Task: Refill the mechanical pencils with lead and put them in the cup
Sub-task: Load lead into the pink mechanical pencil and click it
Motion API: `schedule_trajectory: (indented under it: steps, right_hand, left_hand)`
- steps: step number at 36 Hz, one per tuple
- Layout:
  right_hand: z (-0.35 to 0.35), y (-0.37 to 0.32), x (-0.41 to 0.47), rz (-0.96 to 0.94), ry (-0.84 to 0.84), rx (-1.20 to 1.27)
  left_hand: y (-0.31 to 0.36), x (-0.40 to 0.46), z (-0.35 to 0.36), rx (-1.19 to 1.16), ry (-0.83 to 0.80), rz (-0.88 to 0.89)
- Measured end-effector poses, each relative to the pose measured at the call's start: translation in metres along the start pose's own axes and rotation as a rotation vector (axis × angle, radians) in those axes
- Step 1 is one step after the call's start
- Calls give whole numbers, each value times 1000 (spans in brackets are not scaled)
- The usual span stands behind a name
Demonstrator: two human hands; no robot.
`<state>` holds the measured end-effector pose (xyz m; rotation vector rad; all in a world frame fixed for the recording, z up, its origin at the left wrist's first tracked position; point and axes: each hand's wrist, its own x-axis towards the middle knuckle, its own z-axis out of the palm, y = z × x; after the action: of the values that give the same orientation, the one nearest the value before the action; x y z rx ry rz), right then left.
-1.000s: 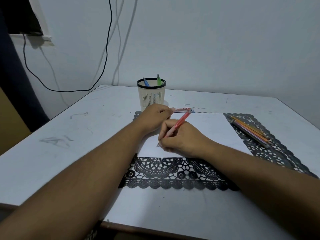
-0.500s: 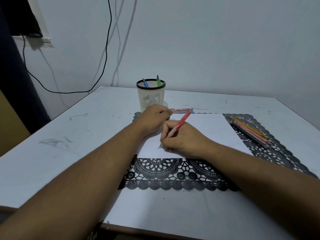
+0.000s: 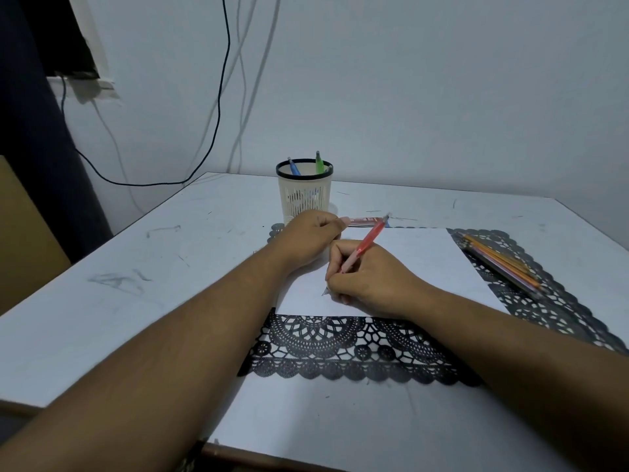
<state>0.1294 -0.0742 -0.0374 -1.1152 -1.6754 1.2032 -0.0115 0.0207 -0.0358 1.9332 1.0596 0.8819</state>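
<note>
My right hand [image 3: 369,279] grips a red mechanical pencil [image 3: 369,239] in a writing hold, its tip down on the white sheet of paper [image 3: 422,260]. My left hand [image 3: 309,235] rests on the paper's far left corner with its fingers curled under; whether it holds anything is hidden. A cream slotted cup [image 3: 304,192] with a black rim stands just behind the left hand and holds a blue pencil [image 3: 293,166] and a green pencil [image 3: 319,162]. A flat lead case [image 3: 366,221] lies behind the paper.
A black lace placemat [image 3: 340,349] lies under the paper on the white table [image 3: 136,294]. Several orange and yellow pencils [image 3: 500,262] lie on the mat at the right. Cables hang down the wall behind. The table's front edge is close to me.
The red pencil's tip and my right hand have shifted slightly over the paper. My left hand has stayed in place.
</note>
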Motion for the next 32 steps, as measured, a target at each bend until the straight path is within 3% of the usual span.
schedule_trajectory:
  steps: [11,32]
  right_hand:
    - [0,0,-1,-15,43,-74]
    - [-2,-3,-5,-21,98,-150]
  left_hand:
    - [-5,4,4,-93,-2,-34]
    - [2,3,2,51,27,-11]
